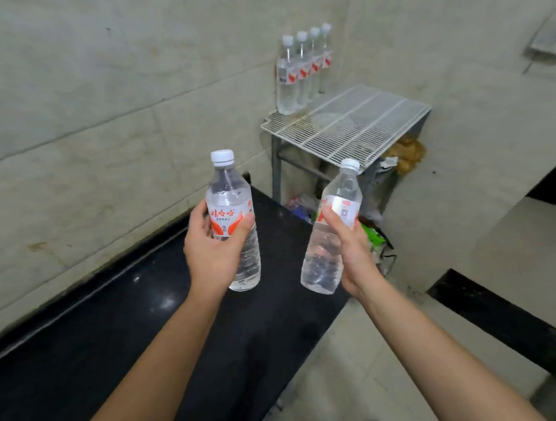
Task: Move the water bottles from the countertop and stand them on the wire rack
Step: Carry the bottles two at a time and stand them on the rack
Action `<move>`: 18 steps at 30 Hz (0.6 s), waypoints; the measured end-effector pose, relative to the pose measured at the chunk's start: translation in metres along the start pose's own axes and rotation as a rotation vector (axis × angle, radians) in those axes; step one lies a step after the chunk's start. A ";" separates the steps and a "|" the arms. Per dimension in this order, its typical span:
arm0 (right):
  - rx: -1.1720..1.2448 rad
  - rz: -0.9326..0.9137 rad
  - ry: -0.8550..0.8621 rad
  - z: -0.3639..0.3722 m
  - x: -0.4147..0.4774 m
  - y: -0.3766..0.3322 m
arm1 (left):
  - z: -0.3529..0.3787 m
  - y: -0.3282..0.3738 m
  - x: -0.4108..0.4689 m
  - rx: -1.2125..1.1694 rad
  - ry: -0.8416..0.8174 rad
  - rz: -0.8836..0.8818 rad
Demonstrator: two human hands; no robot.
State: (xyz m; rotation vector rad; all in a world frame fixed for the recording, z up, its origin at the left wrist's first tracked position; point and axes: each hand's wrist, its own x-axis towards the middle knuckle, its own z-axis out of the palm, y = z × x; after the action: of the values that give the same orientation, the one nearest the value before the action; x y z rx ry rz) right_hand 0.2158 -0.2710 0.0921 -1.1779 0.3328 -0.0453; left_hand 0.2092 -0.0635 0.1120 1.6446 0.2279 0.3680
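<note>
My left hand (212,247) grips a clear water bottle (231,193) with a white cap and a red and white label, held upright above the black countertop (115,334). My right hand (354,248) holds a second water bottle (330,239), tilted with its cap toward the upper right. Ahead in the corner stands the white wire rack (362,120). Several water bottles (304,68) stand in a row along its far left edge against the wall.
Bags and clutter (376,237) lie on the floor under and in front of the rack. A brown object (406,153) sits below the rack's right side. A black ledge (491,317) runs at the right. A wall fixture (549,37) hangs at upper right.
</note>
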 end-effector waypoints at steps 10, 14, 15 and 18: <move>-0.210 -0.167 0.133 -0.218 0.075 -0.097 | 0.240 0.050 -0.036 0.049 -0.105 0.100; -0.141 -0.211 0.169 -0.266 0.114 -0.145 | 0.301 0.067 -0.040 0.031 -0.091 0.166; -0.137 -0.228 0.160 -0.272 0.125 -0.154 | 0.313 0.069 -0.035 0.037 -0.083 0.179; -0.162 -0.315 0.114 -0.280 0.160 -0.174 | 0.340 0.075 -0.016 0.054 -0.044 0.207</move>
State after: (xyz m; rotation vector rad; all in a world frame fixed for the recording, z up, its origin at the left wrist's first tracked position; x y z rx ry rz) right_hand 0.3132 -0.6235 0.1185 -1.3835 0.2518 -0.3670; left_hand 0.3149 -0.3918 0.1588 1.7327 0.0339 0.4855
